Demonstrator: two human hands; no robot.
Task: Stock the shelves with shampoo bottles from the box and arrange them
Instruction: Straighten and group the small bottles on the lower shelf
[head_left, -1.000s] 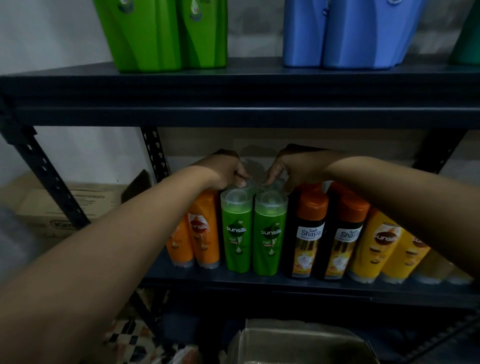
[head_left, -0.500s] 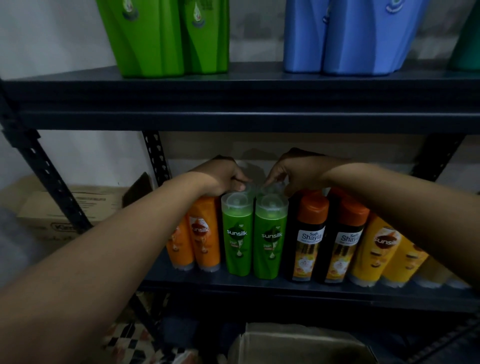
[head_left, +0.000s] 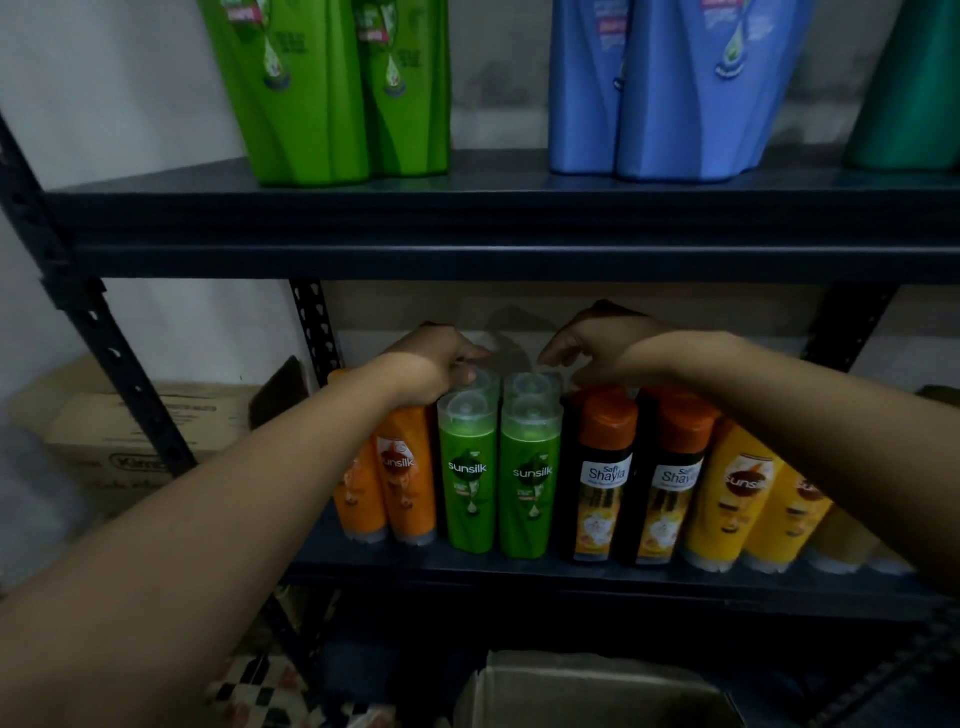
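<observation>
On the lower shelf (head_left: 519, 571) a row of shampoo bottles stands upright: orange bottles (head_left: 410, 473), green Sunsilk bottles (head_left: 470, 478) two deep, black bottles with orange caps (head_left: 602, 478) and yellow bottles (head_left: 737, 493). My left hand (head_left: 436, 364) reaches over the orange bottles and pinches the cap of the rear left green bottle (head_left: 484, 382). My right hand (head_left: 597, 348) hovers over the rear right green bottle (head_left: 531, 383), its fingers loosely curled and holding nothing. The open cardboard box (head_left: 597, 686) lies below.
The upper shelf (head_left: 519, 228) carries large green (head_left: 322, 93), blue (head_left: 675, 88) and teal (head_left: 909, 104) bottles. A perforated upright (head_left: 311, 322) stands left of the row. Another carton (head_left: 140, 431) sits at the left outside the rack. Patterned floor (head_left: 260, 696) shows below.
The view has tilted up a little, showing more of the upper shelf. Both hands stay at the rear green bottle caps and have hardly moved.
</observation>
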